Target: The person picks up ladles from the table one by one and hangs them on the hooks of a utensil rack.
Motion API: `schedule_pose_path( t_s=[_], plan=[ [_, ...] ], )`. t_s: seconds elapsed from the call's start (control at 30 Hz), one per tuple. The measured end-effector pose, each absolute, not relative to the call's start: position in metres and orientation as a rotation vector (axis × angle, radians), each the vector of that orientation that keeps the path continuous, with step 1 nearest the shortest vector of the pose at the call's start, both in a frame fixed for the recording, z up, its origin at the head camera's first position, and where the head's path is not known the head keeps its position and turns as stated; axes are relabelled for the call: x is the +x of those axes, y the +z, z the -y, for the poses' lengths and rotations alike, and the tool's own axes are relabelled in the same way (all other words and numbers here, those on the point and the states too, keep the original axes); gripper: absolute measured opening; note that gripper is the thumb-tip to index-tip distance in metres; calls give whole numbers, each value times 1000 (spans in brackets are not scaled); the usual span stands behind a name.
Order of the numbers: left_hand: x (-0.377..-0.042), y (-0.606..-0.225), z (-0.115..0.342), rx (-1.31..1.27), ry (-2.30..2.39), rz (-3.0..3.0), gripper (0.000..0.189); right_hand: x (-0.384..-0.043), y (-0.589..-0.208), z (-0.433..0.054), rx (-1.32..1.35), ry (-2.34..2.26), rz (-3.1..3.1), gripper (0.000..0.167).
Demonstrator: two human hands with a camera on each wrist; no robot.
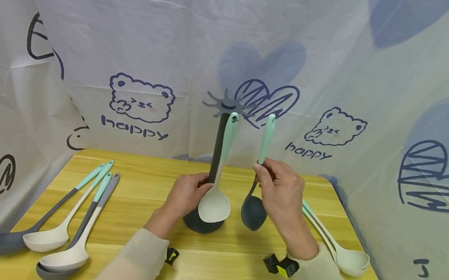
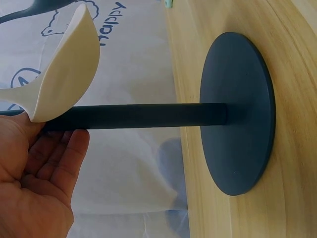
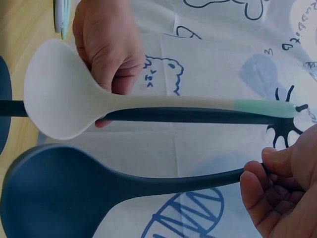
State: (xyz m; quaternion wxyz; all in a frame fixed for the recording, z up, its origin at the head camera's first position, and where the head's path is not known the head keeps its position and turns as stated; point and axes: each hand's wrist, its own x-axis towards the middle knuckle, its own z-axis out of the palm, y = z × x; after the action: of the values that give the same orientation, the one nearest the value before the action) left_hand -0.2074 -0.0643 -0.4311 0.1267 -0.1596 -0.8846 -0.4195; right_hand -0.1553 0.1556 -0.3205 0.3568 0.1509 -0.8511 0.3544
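A dark grey utensil stand (image 1: 217,152) with a ring of hooks at its top rises from a round base (image 2: 237,148) on the table. Around its pole, my left hand (image 1: 183,196) holds on with curled fingers. From one of the hooks hangs a white ladle (image 1: 214,206) with a mint handle, its bowl in front of the pole and partly covering my left hand. To the right of the stand, my right hand (image 1: 282,196) pinches a dark grey ladle (image 3: 54,193) just below its mint grip. That ladle is upright, bowl down, its handle end near hook height.
Several ladles, dark grey and white (image 1: 69,256), lie on the wooden table (image 1: 136,220) at the left. Two pale ladles (image 1: 351,261) lie nested at the right, behind my right forearm. A printed cloth (image 1: 195,41) hangs behind the table.
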Motion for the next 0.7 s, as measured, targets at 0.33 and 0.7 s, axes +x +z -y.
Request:
schedule_pose_path(
  t_s=[0.33, 0.7],
  plan=[
    [-207, -430, 64, -468, -1217, 2573, 20, -153, -314, -148, 398, 919, 2247, 13],
    [-207, -430, 64, -453, -1223, 2590, 22, -154, -313, -143, 407, 919, 2275, 13]
  ],
)
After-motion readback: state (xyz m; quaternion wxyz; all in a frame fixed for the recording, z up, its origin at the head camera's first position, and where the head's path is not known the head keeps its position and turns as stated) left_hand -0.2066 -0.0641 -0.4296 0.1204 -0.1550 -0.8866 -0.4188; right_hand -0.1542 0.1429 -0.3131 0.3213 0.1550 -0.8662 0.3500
